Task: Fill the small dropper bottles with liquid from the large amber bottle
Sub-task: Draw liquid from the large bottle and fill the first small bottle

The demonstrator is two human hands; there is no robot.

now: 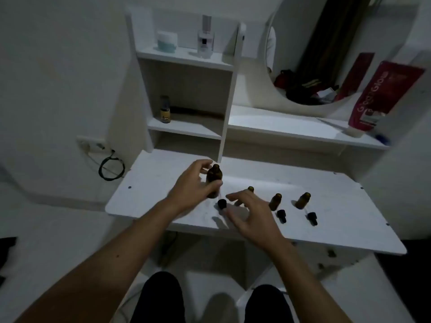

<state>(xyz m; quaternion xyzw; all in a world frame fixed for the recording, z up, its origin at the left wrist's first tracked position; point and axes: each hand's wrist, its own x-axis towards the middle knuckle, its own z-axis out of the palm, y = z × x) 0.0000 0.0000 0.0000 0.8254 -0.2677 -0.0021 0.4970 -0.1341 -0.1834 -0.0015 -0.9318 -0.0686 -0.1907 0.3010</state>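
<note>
Left hand [194, 183] around upright large amber bottle [214, 180], neck up.

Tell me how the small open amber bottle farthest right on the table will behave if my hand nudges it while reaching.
The rightmost small bottle stands upright, tall for its narrow base, so a sideways knock would probably tip it. It looks like glass, so likely rigid and breakable. Round-bodied and uncapped, with its dropper cap lying beside it, it would probably roll on the smooth table.

White tabletop [326, 206] carries the large amber bottle [214, 180], gripped upright. Just right of the grip: one black dropper cap [222, 203], then three small dropper bottles [275, 201] upright, two more caps [281, 216] in front.
</note>
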